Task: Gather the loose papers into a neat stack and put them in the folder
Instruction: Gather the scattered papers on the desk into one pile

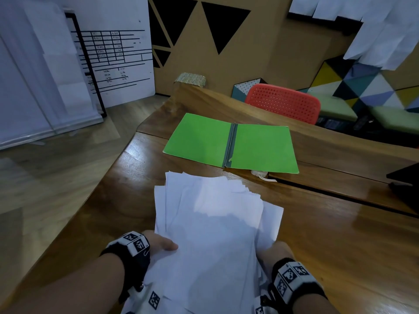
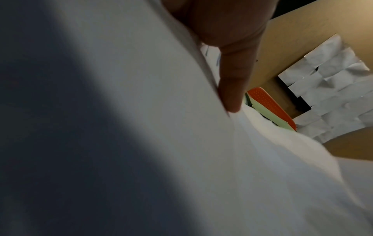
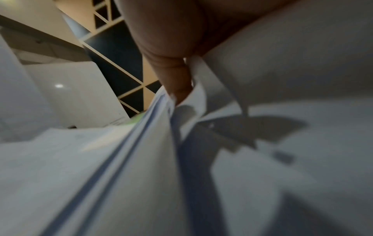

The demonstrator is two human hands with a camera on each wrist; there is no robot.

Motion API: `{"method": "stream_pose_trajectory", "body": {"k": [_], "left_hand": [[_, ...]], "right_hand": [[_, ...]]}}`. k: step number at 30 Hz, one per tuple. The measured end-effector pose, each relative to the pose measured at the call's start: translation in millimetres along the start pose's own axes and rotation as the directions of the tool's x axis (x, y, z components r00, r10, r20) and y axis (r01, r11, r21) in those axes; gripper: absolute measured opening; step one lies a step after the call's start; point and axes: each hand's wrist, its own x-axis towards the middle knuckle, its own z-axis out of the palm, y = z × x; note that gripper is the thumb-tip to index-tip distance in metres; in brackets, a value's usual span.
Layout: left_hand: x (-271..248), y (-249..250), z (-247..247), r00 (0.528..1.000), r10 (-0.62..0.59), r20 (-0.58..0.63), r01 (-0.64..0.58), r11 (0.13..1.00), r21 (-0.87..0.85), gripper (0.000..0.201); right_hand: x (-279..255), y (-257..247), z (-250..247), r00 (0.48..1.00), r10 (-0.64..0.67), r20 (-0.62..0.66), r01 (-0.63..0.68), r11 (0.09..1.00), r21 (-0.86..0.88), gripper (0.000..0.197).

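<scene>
An uneven bundle of white papers (image 1: pixel 210 225) is held above the near part of the wooden table (image 1: pixel 340 245), its far edges fanned out. My left hand (image 1: pixel 163 244) grips the bundle's left side with the thumb on top. My right hand (image 1: pixel 275 253) grips its right side, fingers hidden beneath the sheets. In the left wrist view a thumb (image 2: pixel 232 89) presses on the papers (image 2: pixel 181 143). In the right wrist view a thumb (image 3: pixel 177 86) pinches several sheets (image 3: pixel 141 159). The green folder (image 1: pixel 231 143) lies open and flat farther back on the table.
A red perforated chair (image 1: pixel 283 102) stands behind the table. A white cable end (image 1: pixel 260 174) pokes out under the folder's near edge. A dark object (image 1: pixel 405 180) sits at the table's right edge. A whiteboard (image 1: pixel 113 53) leans at the far left.
</scene>
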Motion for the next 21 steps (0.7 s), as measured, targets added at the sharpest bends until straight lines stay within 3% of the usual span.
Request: {"method": "stream_pose_trajectory", "body": {"k": [1,5,8,12,14,15,16,18,20,21], "left_hand": [[0,-1,0,1.000,0.007,-0.016,-0.006,1.000,0.005,0.085],[-4,-2,-1,0.998,0.004,-0.065,-0.001,0.998,0.056,0.047],[-1,-4,-6,0.995,0.002,-0.104,0.004,0.998,0.062,0.045],[2,-6,-11,0.994,0.021,-0.103,-0.014,0.998,0.068,0.051],[2,-6,-11,0.997,0.024,-0.071,-0.017,0.995,0.100,0.051],[0,-5,-10,0.997,0.023,-0.070,-0.014,0.992,0.129,0.050],[1,-5,-11,0.997,0.022,-0.076,-0.010,0.988,0.152,0.051],[1,-4,-12,0.998,0.021,-0.059,-0.012,0.989,0.148,0.052],[2,-4,-15,0.998,0.061,-0.027,-0.058,0.992,0.112,0.062],[10,-7,-17,0.997,0.076,-0.014,-0.075,0.994,0.076,0.072]], "right_hand": [[-3,-3,-2,1.000,-0.012,-0.025,0.012,1.000,-0.013,0.017],[-9,-10,-32,0.994,-0.027,-0.104,0.030,0.999,0.026,0.029],[-11,-8,-70,0.966,-0.043,-0.255,0.070,0.993,0.097,0.031],[-24,-5,-118,0.885,0.023,-0.465,0.129,0.947,0.293,0.032],[-21,0,-139,0.813,0.012,-0.583,0.278,0.870,0.407,0.035],[-21,-1,-147,0.815,0.070,-0.575,0.319,0.774,0.547,0.040],[-24,-4,-149,0.827,0.093,-0.555,0.320,0.734,0.599,0.049],[-33,-15,-144,0.868,-0.006,-0.497,0.275,0.839,0.470,0.051],[-46,-20,-122,0.892,-0.118,-0.436,0.243,0.939,0.244,0.036],[-39,-22,-108,0.942,-0.033,-0.335,0.144,0.940,0.310,0.032]]}}
